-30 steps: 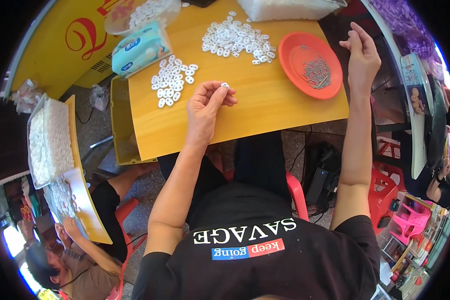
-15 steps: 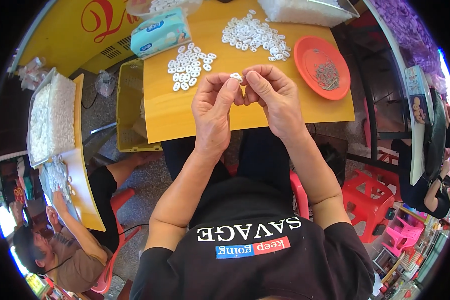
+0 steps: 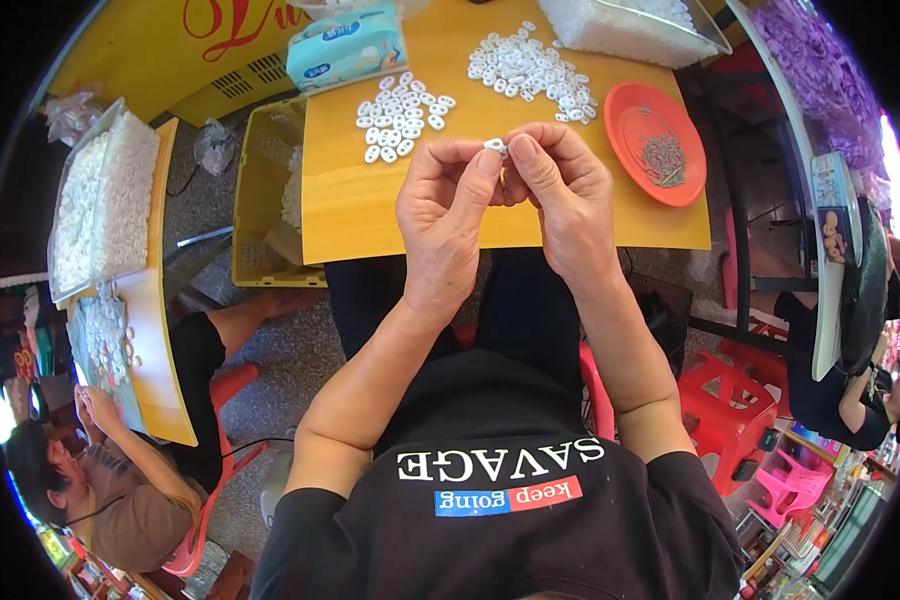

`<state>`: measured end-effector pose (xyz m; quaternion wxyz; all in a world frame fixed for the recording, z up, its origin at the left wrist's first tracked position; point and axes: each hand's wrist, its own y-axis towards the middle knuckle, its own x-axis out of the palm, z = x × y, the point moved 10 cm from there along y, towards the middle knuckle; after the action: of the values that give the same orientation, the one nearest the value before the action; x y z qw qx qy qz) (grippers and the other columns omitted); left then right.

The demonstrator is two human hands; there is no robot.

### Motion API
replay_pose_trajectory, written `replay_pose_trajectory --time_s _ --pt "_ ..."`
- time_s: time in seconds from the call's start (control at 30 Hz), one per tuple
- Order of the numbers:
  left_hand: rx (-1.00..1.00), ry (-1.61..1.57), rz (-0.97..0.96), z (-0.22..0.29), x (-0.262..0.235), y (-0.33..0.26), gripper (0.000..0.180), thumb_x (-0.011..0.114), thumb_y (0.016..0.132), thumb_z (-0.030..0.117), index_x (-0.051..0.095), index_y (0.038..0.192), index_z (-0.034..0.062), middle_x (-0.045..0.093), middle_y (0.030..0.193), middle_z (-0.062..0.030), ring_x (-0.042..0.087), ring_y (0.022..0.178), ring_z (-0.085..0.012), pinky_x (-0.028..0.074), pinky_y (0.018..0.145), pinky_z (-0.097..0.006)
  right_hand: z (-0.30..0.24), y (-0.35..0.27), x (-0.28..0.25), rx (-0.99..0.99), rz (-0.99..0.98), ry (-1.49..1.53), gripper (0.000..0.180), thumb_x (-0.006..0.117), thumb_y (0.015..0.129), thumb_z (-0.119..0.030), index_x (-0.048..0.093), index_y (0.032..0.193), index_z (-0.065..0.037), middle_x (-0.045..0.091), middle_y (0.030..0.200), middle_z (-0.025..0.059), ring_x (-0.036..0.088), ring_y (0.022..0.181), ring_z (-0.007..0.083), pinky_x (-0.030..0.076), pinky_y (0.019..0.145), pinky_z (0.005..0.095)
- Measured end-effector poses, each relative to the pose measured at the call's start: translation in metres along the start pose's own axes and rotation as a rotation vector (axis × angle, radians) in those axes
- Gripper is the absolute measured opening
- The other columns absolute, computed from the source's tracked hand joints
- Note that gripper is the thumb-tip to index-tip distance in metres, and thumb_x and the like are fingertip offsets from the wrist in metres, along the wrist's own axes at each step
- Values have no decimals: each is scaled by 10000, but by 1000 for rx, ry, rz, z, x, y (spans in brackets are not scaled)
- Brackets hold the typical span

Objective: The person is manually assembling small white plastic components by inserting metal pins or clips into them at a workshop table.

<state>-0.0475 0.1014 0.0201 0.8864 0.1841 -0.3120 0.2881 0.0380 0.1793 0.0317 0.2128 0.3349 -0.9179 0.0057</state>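
Over the near part of the yellow table (image 3: 370,215), my left hand (image 3: 442,225) pinches a small white oval piece with holes (image 3: 495,146) between thumb and fingers. My right hand (image 3: 573,205) is closed right beside it, thumb tip close to the piece. Whatever sits in the right fingertips is hidden. Beyond my left hand lies a small pile of white two-holed pieces (image 3: 402,115). A bigger pile of similar pieces (image 3: 532,72) spreads farther back. To the right, a red plate (image 3: 625,110) holds thin metal pins (image 3: 663,160).
A blue tissue pack (image 3: 348,48) and a clear bin of white pieces (image 3: 635,30) stand at the back. A yellow crate (image 3: 260,190) is beside the table's left edge. Another person (image 3: 135,500) sits at the left table; red stools (image 3: 725,405) stand right.
The view has shifted, so the table and piles sit slightly higher and farther right. Both hands stay together at the white piece, whose hole now faces up more plainly.
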Motion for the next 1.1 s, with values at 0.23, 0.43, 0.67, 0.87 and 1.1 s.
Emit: replay_pose_trajectory --time_s 0.23,0.43,0.67,0.87,1.1 --pt "135 130 -9 14 1 -5 61 566 970 39 545 1024 19 618 897 -50 602 777 -98 521 723 -252 -10 -4 3 -134 27 -184 154 652 941 -124 619 984 20 635 827 25 569 689 72 480 624 205" --pt "60 284 94 -8 -22 4 72 586 961 51 551 994 -3 607 857 -42 592 752 -86 515 699 -236 15 6 -7 -37 51 -227 150 644 941 -119 622 976 25 631 793 22 576 685 72 490 621 214" --pt "-146 170 46 -40 -42 21 118 612 955 106 571 983 -1 608 823 -36 580 709 -92 484 674 -236 45 20 -28 181 13 -225 184 633 949 -148 631 978 33 632 775 19 587 682 75 494 612 217" --pt "-245 90 9 -40 -35 17 122 619 951 120 580 987 11 617 801 -47 583 700 -111 466 673 -239 15 24 -30 54 -51 -480 167 648 937 -131 654 994 25 638 836 23 596 720 88 505 660 225" --pt "-235 102 -3 -31 -29 15 123 620 950 120 582 981 8 617 812 -46 579 697 -108 464 668 -239 -31 24 -1 -416 -251 -872 95 699 863 -73 655 904 0 631 808 72 615 684 161 487 591 277"
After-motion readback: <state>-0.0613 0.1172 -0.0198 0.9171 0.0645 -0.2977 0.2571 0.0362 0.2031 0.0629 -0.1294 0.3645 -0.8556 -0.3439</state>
